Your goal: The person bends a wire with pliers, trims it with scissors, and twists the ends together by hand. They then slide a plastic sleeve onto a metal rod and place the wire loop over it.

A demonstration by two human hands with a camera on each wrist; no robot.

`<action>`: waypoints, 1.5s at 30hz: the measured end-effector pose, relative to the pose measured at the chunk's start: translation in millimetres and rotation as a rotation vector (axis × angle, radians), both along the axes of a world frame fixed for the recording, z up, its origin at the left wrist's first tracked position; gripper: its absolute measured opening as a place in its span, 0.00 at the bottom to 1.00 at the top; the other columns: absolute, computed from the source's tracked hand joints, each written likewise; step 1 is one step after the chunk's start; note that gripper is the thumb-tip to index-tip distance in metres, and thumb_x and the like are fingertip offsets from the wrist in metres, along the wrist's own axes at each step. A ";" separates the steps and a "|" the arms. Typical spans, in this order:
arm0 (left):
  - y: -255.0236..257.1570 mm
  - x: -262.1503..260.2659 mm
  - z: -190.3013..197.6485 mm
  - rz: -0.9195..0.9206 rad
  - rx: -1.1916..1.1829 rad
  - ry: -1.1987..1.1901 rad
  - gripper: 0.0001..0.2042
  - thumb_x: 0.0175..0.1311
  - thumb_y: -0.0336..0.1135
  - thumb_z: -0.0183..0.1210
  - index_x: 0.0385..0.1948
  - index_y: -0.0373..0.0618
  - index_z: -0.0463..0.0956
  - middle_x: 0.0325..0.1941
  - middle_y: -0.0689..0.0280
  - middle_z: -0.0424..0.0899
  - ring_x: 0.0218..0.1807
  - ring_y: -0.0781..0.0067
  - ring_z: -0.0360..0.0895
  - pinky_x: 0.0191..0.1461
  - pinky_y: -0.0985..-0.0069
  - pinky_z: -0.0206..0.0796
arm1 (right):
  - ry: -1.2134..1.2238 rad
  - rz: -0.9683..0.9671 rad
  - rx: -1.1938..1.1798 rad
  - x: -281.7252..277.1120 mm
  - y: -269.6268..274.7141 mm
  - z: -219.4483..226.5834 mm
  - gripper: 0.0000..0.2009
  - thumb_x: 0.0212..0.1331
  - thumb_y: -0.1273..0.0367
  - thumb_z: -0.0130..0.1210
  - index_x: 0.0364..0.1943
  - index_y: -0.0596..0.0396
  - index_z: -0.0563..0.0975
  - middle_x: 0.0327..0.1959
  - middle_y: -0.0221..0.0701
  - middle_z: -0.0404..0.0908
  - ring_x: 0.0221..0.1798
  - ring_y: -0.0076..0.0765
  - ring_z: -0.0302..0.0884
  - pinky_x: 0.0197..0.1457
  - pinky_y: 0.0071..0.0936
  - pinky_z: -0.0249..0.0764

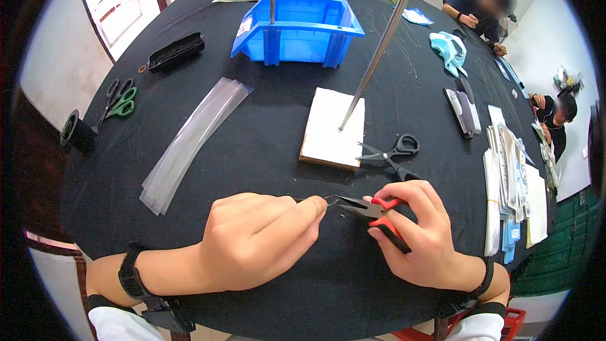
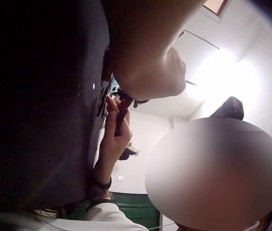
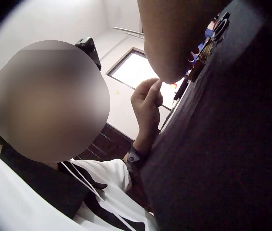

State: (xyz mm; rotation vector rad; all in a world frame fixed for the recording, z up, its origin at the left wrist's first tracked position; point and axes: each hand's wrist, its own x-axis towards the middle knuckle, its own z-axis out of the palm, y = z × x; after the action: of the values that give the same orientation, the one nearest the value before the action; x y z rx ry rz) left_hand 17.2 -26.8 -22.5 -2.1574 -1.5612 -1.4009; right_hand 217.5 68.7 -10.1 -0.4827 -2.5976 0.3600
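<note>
My left hand (image 1: 255,237) is curled, with thumb and forefinger pinching a thin dark wire (image 1: 332,200) whose bent end sticks out past the fingertips. Facing it, my right hand (image 1: 423,224) grips pliers (image 1: 358,206) with red and black handles. Their jaws stand slightly apart, tips right at the wire's end. In the left wrist view the right hand (image 2: 114,139) shows beyond the left fist, holding the dark pliers handle. The right wrist view shows the left hand (image 3: 147,101) with its fingers curled; the pliers are hidden there.
Black scissors (image 1: 398,155) lie just beyond the pliers, beside a white block (image 1: 333,126) with a metal rod (image 1: 379,57) standing on it. Clear plastic strips (image 1: 192,148) lie left, a blue bin (image 1: 300,31) behind. A stapler (image 1: 464,108) and paper bundles (image 1: 505,177) are right.
</note>
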 end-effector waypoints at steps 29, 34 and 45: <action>-2.7 -3.7 1.5 -0.038 -0.013 0.237 0.12 0.40 0.21 0.61 0.30 0.33 0.76 0.13 0.68 0.69 0.13 0.75 0.67 0.14 0.78 0.56 | -0.054 0.047 0.065 1.9 0.5 -0.6 0.13 0.30 0.73 0.63 0.26 0.59 0.76 0.35 0.32 0.71 0.35 0.37 0.69 0.34 0.31 0.67; -1.0 -2.0 -2.6 -0.022 -0.022 0.120 0.09 0.42 0.22 0.61 0.28 0.35 0.76 0.13 0.66 0.71 0.13 0.75 0.69 0.15 0.79 0.57 | -0.036 0.084 -0.089 4.8 0.7 -3.4 0.11 0.34 0.74 0.63 0.26 0.60 0.76 0.34 0.34 0.72 0.35 0.38 0.70 0.34 0.30 0.69; -4.3 1.1 9.6 0.018 -0.315 -0.296 0.03 0.50 0.24 0.59 0.27 0.38 0.78 0.09 0.72 0.64 0.11 0.87 0.59 0.15 0.85 0.48 | -0.027 0.010 -0.036 -0.5 0.7 -0.3 0.11 0.37 0.73 0.63 0.27 0.62 0.75 0.38 0.36 0.70 0.40 0.42 0.69 0.42 0.35 0.66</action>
State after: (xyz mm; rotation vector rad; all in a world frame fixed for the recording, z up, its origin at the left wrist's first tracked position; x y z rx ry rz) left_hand 18.3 -31.1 -12.8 -2.1663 -2.0238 -1.6252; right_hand 217.0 69.4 -10.4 -0.4908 -2.6245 0.4061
